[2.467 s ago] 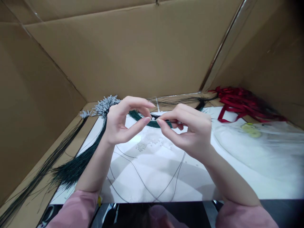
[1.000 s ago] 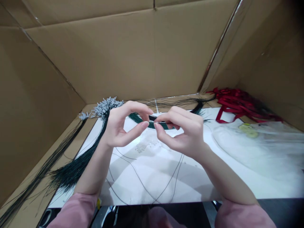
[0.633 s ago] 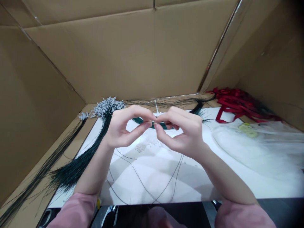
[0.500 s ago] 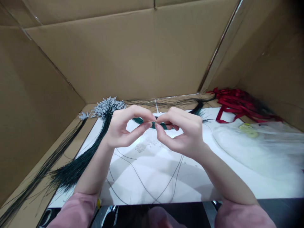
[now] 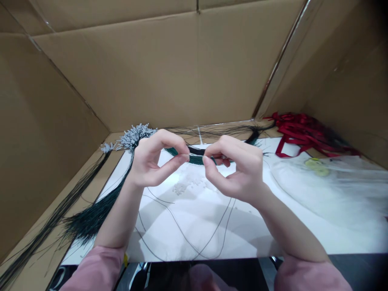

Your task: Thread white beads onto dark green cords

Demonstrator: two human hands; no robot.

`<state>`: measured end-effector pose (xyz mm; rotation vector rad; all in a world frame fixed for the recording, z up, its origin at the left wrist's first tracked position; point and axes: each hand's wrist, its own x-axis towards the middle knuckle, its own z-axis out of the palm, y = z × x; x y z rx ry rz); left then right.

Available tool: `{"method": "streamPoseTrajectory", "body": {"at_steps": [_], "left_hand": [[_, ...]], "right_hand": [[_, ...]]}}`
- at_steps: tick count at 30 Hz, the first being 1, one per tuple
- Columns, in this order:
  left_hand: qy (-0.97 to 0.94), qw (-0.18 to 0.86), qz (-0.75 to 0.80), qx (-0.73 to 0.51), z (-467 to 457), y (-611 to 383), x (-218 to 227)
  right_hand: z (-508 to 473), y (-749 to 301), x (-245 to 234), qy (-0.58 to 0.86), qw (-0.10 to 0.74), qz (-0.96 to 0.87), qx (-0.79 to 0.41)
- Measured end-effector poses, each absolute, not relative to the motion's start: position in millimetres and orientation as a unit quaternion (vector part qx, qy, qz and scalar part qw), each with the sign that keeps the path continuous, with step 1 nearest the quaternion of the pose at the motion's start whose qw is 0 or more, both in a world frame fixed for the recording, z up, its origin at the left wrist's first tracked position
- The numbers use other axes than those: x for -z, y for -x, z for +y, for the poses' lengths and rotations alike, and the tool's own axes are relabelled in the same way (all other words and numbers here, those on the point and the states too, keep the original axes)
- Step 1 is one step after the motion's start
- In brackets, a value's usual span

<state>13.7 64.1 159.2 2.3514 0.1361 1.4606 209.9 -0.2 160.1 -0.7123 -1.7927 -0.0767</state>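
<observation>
My left hand (image 5: 146, 163) is raised over the white table, thumb and forefinger pinched; anything between the tips is too small to make out. Facing it a short gap away, my right hand (image 5: 246, 171) pinches what looks like a thin dark wire, mostly hidden by the fingers. Thin wires (image 5: 178, 226) curve across the tabletop below both hands. Behind the fingertips lies a bundle of green wires (image 5: 197, 160), with black strands along its far side. Small whitish beads or bits (image 5: 180, 188) are scattered on the table beneath the hands.
At the left lie dark green stems (image 5: 93, 218) with a pale blue-grey beaded head (image 5: 136, 136). Red ribbon (image 5: 303, 127) is heaped at the back right, near a clear plastic bag (image 5: 321, 194). Cardboard walls (image 5: 145, 72) enclose the white table (image 5: 248, 234).
My hands have drawn apart: the left moved slightly left, the right slightly right. The fingertips, almost touching before, now have a gap that shows the green and black bundle behind.
</observation>
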Motion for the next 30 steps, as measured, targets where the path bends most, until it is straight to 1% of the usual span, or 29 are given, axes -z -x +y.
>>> {"method": "streamPoseTrajectory", "body": {"at_steps": [15,20,23,26,30], "left_hand": [[-0.839,0.185,0.055,-0.509,62.1,-13.7,-159.5],[-0.828,0.196,0.062,-0.521,60.3,-13.0,-161.3],[-0.823,0.198,0.051,-0.53,60.2,-11.5,-162.1],[-0.822,0.194,0.047,-0.534,60.5,-9.5,-162.1],[-0.82,0.187,0.048,-0.538,61.0,-7.6,-162.1]], "right_hand": [[-0.9,-210.6,-159.4,0.314,0.562,-0.765,0.026],[-0.7,-213.9,-158.4,0.292,0.568,-0.769,-0.035],[0.6,-216.4,-156.4,0.269,0.589,-0.759,-0.067],[1.7,-218.0,-155.0,0.253,0.608,-0.748,-0.077],[2.8,-219.3,-155.0,0.237,0.608,-0.754,-0.073]]}}
